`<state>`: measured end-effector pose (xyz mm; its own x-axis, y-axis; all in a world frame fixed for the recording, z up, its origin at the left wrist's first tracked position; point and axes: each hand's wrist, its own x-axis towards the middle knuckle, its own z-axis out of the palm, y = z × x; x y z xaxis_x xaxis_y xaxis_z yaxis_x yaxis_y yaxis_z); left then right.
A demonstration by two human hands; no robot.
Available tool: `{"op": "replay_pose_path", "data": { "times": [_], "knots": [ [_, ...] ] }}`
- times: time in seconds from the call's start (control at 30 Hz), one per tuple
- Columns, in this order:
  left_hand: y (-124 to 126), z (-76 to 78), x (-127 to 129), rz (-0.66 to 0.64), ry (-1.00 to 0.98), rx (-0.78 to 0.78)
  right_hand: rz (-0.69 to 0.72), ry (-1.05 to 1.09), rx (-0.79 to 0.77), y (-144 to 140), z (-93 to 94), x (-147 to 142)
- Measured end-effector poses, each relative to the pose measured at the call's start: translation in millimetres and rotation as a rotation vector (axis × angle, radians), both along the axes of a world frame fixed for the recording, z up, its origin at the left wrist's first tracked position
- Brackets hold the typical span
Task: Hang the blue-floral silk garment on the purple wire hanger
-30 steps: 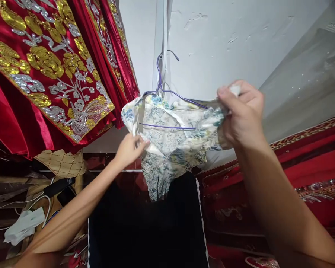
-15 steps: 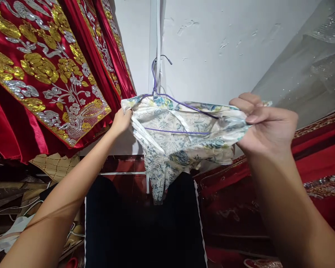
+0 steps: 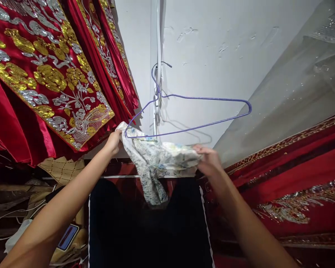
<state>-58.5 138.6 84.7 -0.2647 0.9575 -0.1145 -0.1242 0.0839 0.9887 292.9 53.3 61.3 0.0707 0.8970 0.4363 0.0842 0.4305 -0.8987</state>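
Observation:
A purple wire hanger [image 3: 203, 98] hangs from a white vertical pole, its right arm bare against the wall. A pale garment with a blue-green floral print [image 3: 147, 160] hangs below and still lies around the hanger's left end. My left hand [image 3: 114, 141] is closed on the garment's edge beside that left end. My right hand [image 3: 209, 158], somewhat blurred, is closed on the other side of the garment, under the hanger and apart from it. The garment's lower part droops between my dark-clothed knees.
Red cloth with gold and silver sequins [image 3: 56, 78] hangs on the left. Sheer white fabric [image 3: 290, 89] and red beaded cloth [image 3: 301, 156] hang on the right. A white wall [image 3: 226, 41] stands behind the pole [image 3: 159, 29]. A phone [image 3: 68, 237] lies at lower left.
The garment's right side has come off the hanger. My right hand has moved down and left with it; my left hand has moved slightly lower. The hanger has tilted down on the left.

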Motion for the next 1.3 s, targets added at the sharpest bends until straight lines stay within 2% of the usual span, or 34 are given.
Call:
{"op": "replay_pose_path", "data": {
  "times": [0.07,0.13,0.23,0.3,0.37,0.47,0.53,0.57,0.63,0.7,0.77,0.8,0.87,0.93,0.97,1.0,1.07,1.13,1.23,1.3],
  "knots": [
    [-14.7,-12.8,-1.5,-0.063,-0.015,-0.067,0.089,0.079,-0.264,-2.1,-13.0,-22.2],
    [-31.0,-21.8,-0.2,-0.122,-0.026,-0.112,0.105,0.023,-0.423,-1.2,-22.2,-39.3],
    [-56.3,-21.1,7.8,-0.195,-0.013,-0.087,0.089,-0.301,-0.435,0.6,-28.4,-61.7],
    [-74.8,-8.4,16.3,-0.276,0.097,0.026,0.173,-0.388,-0.468,-2.4,-24.0,-79.4],
    [-95.8,12.3,25.9,-0.410,0.312,0.212,0.315,-0.288,-0.502,-9.2,-10.5,-99.2],
    [-127.6,45.4,38.8,-0.660,0.706,0.538,0.539,0.033,-0.536,-20.8,21.8,-124.6],
    [-141.0,58.6,43.1,-0.742,0.928,0.712,0.666,0.215,-0.551,-25.6,43.4,-132.7],
    [-143.4,61.2,43.2,-0.732,0.992,0.770,0.719,0.270,-0.553,-26.6,52.4,-133.8],
    [-139.1,59.1,39.4,-0.629,0.980,0.814,0.801,0.303,-0.543,-26.8,66.3,-131.4],
    [-125.6,51.2,32.3,-0.507,0.810,0.793,0.858,0.239,-0.537,-25.5,76.7,-126.3],
    [-110.1,42.2,24.9,-0.510,0.619,0.738,0.887,0.089,-0.526,-23.4,87.0,-121.3],
    [-103.8,38.1,22.0,-0.587,0.555,0.697,0.879,0.003,-0.508,-21.9,93.0,-119.1],
    [-96.5,30.5,17.7,-0.853,0.502,0.567,0.783,-0.141,-0.426,-17.6,106.3,-114.6],
    [-95.5,23.4,14.2,-1.070,0.561,0.409,0.597,-0.226,-0.271,-10.6,119.2,-108.6],
    [-96.3,20.2,11.9,-1.107,0.632,0.354,0.484,-0.241,-0.173,-6.0,124.0,-104.6],
    [-97.2,17.4,8.8,-1.094,0.726,0.324,0.366,-0.249,-0.074,-0.6,127.1,-99.8],
    [-97.5,13.8,-0.1,-0.970,0.940,0.296,0.155,-0.278,0.090,12.4,125.6,-88.6],
    [-94.2,13.7,-12.4,-0.849,1.145,0.239,0.041,-0.366,0.142,27.6,113.6,-76.0],
    [-82.7,18.1,-33.7,-0.773,1.365,0.123,0.059,-0.583,0.049,50.7,85.1,-56.7],
    [-72.6,21.7,-46.6,-0.757,1.432,0.046,0.063,-0.673,0.000,62.3,69.8,-43.9]
  ]
}}
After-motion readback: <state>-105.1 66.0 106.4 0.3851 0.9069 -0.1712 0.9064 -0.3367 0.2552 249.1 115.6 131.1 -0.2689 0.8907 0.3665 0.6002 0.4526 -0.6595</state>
